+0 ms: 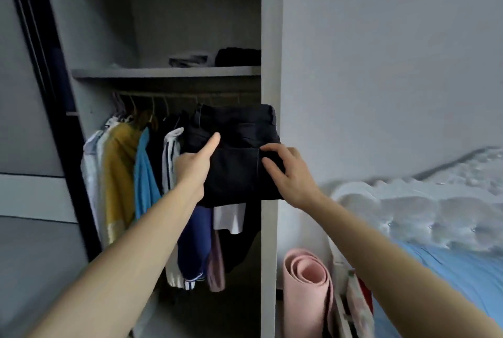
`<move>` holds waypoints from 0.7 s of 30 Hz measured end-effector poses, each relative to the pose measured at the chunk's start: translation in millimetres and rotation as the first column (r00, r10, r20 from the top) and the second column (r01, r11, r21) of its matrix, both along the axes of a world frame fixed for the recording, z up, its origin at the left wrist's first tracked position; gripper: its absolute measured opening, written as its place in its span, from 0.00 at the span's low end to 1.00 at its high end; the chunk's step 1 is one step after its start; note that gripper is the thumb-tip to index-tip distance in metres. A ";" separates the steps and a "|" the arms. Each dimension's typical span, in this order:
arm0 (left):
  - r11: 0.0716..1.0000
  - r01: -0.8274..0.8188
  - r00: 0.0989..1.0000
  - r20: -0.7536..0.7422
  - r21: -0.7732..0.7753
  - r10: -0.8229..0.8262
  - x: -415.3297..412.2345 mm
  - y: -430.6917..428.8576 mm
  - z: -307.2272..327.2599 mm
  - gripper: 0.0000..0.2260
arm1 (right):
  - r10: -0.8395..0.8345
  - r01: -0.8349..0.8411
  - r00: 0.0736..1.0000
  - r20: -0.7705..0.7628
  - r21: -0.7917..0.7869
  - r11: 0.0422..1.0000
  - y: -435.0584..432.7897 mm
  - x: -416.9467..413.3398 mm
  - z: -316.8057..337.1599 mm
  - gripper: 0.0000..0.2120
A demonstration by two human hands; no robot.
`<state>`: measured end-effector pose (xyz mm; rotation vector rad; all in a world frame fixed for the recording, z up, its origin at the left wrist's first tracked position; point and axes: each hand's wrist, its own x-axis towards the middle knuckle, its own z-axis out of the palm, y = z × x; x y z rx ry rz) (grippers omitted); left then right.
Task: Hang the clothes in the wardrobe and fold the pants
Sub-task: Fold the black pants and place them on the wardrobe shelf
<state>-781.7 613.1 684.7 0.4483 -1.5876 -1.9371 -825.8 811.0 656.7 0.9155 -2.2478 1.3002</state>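
So the pants (236, 152) look done. They're black and folded into a compact square, held up in the air right in front of the open wardrobe (269, 38), about level with the rail (163, 94) and below the shelf (163, 72). Both hands have them. The left hand (194, 167) grips the left side with the thumb pressed on top, and its fingers are hidden underneath. The right hand (285, 171) has its fingers curled over the right edge, pinching the fold shut.

The hanging part seems finished too, as far as I can see. A whole row of clothes (122, 169) is on hangers on the rail: white, mustard, blue, a striped one, navy and more. I don't see anything loose waiting to be hung, though most of the bed (435, 228) is out of view.

What's left, I'd guess, is just putting the pants away. The shelf is the obvious spot, since it already has 2 folded things on it: a dark pile (238, 56) on the right and a grey piece (187, 60) beside it. The left half looks free.

In the way: the shelf edge sits above the bundle, so it has to go up and over. The wardrobe's side wall is right by the right hand, so it's tight on that side. A soft fold like this could flop open if either grip loosens. There's also a rolled pink mat (307, 283) on the floor by the bed, well clear of all this.
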 end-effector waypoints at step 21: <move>0.945 -0.303 0.934 -0.236 -0.125 0.269 -166.1 -192.7 219.4 0.43 | 0.105 -0.100 0.926 -0.363 0.033 0.994 -220.4 -215.3 232.7 0.38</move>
